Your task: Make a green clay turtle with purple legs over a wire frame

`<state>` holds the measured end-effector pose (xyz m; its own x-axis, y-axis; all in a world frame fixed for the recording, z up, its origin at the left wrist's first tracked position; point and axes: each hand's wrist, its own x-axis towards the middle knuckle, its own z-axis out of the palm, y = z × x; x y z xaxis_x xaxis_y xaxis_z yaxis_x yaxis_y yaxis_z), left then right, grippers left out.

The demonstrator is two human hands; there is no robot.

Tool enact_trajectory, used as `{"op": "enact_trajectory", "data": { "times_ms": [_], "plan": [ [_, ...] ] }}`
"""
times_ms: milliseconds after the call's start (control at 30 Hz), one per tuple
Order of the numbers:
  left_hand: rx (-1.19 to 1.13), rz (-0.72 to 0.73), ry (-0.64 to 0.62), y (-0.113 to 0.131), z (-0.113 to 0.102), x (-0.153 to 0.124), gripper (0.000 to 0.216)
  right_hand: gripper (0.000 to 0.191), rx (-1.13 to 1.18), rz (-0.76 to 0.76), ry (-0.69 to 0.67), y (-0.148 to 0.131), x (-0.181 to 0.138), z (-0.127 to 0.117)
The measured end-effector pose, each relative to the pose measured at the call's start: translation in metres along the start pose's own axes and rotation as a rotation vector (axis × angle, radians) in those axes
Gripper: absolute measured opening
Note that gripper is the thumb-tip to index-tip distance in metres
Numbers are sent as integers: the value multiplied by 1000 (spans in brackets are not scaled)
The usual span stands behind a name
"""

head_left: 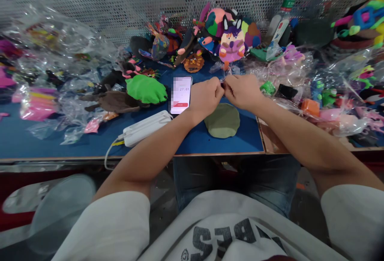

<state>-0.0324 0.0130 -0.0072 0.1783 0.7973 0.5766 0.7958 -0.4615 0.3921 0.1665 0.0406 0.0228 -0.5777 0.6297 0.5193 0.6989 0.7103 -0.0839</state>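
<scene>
At frame centre, left hand [209, 95] and right hand [242, 91] were held curled, any contents obscured, beyond an olive-green clay-like disc [222, 121].

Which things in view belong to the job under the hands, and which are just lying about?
Likely in the job:
Left hand and right hand, curled close together; anything held is too small to tell
Olive-green, flat, rounded clay-like piece, nearer the body

Probably just lying about:
Black-edged rectangular phone
White oblong plastic box
Purple-and-cream eared figure
Clear plastic bottle
</scene>
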Motion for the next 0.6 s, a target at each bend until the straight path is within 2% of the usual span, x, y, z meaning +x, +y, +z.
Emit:
{"op": "enact_trajectory", "data": {
  "times_ms": [200, 333, 467, 600],
  "plan": [
    [-8, 11, 37, 0, -1, 7, 26, 38, 131, 142, 105, -12, -5, 11],
    [65, 62, -27, 2, -12, 7, 24, 41, 125, 85, 144, -5, -7, 13],
    [113, 116, -94, 6, -24, 4, 11, 34, -81, -70, 53, 2, -7, 8],
    [200, 170, -147, 6, -27, 6, 17, 31, -190, -78, -34, -5, -2, -1]
  ]
}}
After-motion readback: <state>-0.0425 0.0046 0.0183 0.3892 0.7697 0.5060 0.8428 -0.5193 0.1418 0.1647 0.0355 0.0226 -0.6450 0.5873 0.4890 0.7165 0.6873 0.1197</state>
